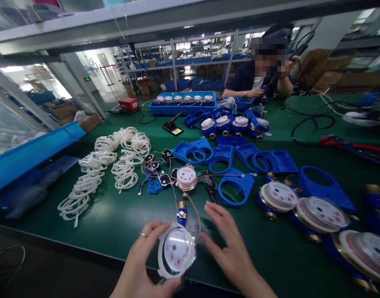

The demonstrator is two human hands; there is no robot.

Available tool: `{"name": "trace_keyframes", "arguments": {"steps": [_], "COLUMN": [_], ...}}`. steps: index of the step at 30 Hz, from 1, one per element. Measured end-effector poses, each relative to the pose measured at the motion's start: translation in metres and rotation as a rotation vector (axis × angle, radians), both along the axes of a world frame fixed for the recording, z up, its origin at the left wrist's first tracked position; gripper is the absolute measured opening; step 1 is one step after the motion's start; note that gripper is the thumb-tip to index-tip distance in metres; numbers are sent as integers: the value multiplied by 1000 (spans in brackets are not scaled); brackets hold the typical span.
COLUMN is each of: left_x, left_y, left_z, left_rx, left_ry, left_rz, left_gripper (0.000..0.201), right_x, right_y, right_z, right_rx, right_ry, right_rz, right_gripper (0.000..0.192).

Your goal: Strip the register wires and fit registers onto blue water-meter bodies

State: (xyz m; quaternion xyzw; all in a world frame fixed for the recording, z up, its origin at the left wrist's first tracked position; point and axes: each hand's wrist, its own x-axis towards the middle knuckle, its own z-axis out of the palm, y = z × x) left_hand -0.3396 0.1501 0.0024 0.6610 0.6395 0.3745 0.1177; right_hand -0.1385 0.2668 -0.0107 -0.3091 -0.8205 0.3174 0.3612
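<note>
Near the table's front edge, a water meter [179,247] with a white dial, red pointers, a blue body and a brass end has thin coloured wires running to it. My left hand [143,263] grips a translucent white plastic ring [160,260] between thumb and fingers. The ring sits tilted around or just over the meter's dial; whether it is seated, I cannot tell. To the right of the meter, my right hand [228,244] is open, fingers apart and the thumb close to the dial's edge. Beyond them stands another water meter [186,177] with wires.
White rings [84,182] lie in rows at left, beside small black wired parts [165,179]. Blue housings [233,188] and several meters [322,214] fill the right. Behind are a soldering iron stand [174,129], a blue tray [183,108] of meters and a co-worker [239,80].
</note>
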Motion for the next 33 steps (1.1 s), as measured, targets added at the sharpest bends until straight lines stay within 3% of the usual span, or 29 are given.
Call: {"name": "trace_keyframes", "arguments": {"steps": [2, 4, 6, 8, 11, 13, 16, 18, 20, 23, 25, 28, 33], "left_x": [-1, -2, -2, 0, 5, 8, 10, 8, 5, -3, -8, -13, -20], "left_y": [0, 1, 0, -2, -4, -2, 1, 1, -1, -7, -9, -6, 2], "left_z": [7, 13, 13, 10, 4, 3, 5, 4, 1, -5, -7, -5, 2], "left_rx": [0, -3, -3, 37, 125, 135, 133, 128, 90, -11, -74, -106, -155], "left_ry": [-55, -66, -76, -49, 136, 255, 283, 260, 246, 205, 146, 82, 51], "left_rz": [-76, -113, -96, 1, 111, 68, 34, 71, 101, 73, 41, -42, -220], "left_gripper": [61, 56, 51, 57, 84, 87, 77, 79, 86, 89, 83, 73, 70], "right_x": [1, 0, -3, -8, -18, -25, -29, -28, -21, -4, 5, 5, -14], "right_y": [-2, -2, -4, -8, -16, -20, -21, -18, -12, 1, 7, 9, -1], "right_z": [19, 35, 41, 39, 28, 21, 19, 21, 22, 16, 6, -10, -9], "right_rx": [237, 209, 30, -210, -736, -1054, -1227, -1239, -1136, -801, -712, -852, -842], "right_ry": [-19, 21, 80, 114, 231, 340, 433, 433, 384, 220, 64, -27, 305], "right_rz": [233, 412, 453, 392, 263, 277, 380, 430, 383, 94, -29, 74, 248], "right_gripper": [40, 29, 14, 8, 25, 39, 49, 48, 46, 46, 51, 53, 30]}}
